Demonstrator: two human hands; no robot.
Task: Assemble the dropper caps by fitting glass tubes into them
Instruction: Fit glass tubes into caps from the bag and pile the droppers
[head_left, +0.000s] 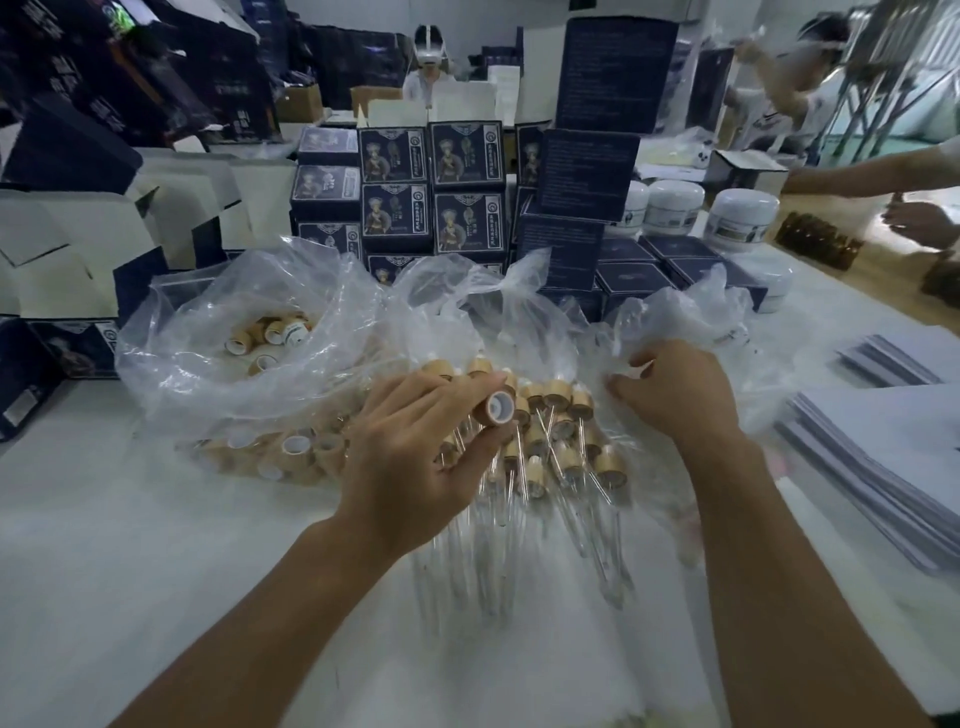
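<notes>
L hand (415, 441) grip pinches dropper cap (496, 408), open end up; R hand (675, 395) curled in plastic bag (691, 322), contents unclear. Glass tubes (597, 545) fragile, slippery: hold near top.

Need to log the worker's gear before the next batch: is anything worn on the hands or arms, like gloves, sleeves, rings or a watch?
Nothing shows. The left hand and right hand are bare, with no gloves. No ring is visible on the fingers that show. Both forearms are uncovered along the whole stretch in frame, with no sleeve, watch or wristband visible.
</notes>
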